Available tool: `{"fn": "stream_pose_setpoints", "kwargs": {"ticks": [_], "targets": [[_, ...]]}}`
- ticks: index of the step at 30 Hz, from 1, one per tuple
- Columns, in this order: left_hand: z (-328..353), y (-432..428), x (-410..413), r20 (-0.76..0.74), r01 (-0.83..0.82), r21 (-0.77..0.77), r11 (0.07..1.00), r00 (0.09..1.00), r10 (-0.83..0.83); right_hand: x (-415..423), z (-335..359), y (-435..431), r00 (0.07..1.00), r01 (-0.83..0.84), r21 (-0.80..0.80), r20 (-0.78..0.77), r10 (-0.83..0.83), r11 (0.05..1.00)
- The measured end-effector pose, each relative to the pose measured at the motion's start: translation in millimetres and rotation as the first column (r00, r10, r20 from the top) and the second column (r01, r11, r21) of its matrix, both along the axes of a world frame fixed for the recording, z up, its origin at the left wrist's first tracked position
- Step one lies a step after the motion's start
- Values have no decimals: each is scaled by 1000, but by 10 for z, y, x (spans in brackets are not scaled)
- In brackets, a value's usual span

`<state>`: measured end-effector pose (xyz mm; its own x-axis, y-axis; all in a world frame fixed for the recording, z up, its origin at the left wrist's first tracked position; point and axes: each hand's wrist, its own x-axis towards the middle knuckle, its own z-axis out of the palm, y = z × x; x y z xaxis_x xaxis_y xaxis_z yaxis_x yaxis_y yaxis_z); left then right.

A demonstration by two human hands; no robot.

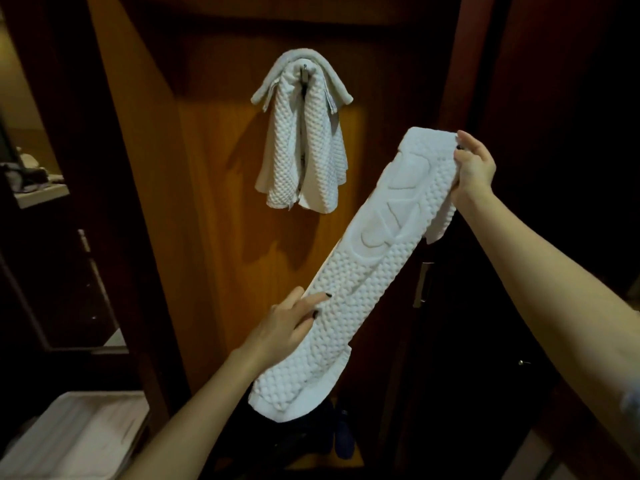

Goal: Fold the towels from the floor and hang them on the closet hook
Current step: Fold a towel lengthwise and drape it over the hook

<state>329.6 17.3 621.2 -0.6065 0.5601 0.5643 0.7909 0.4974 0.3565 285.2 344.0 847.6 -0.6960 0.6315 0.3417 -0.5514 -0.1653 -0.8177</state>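
Dim room, warm wooden closet panel (214, 202).

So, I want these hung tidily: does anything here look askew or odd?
Yes. The white waffle-weave towels on the metal closet hook hang bunched, with uneven lower edges. The folded white waffle towel held by the left hand and right hand has misaligned layers at its lower end.
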Motion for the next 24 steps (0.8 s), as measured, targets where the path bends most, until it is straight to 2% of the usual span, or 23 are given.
{"fn": "stream_pose_setpoints", "kwargs": {"ticks": [2,7,9,11,13,19,21,24], "targets": [[-6,-52,-14,-7,-11,-104,995,1000,10,17,-58,-18,1000,5,-4,12,-5,1000],[-178,-161,-113,158,35,-287,957,987,11,31,-220,-134,999,-11,-42,33,12,999],[-195,-197,-137,283,89,-198,976,959,-30,27,-261,-141,999,-5,-22,53,6,1000],[-199,-214,-145,350,62,-60,996,936,-37,15,-287,-101,998,3,-26,61,-1,1000],[-193,-211,-137,327,6,-63,998,945,15,17,-291,-58,998,14,-41,69,-11,999],[-147,-201,-89,179,19,-325,946,983,42,54,-292,-12,999,21,-50,45,-19,999],[-148,-231,-84,224,27,-379,925,972,63,56,-302,3,999,28,-52,44,-26,998],[-201,-237,-37,307,27,-362,932,947,92,58,-311,-15,999,14,-51,51,-11,999]]}}
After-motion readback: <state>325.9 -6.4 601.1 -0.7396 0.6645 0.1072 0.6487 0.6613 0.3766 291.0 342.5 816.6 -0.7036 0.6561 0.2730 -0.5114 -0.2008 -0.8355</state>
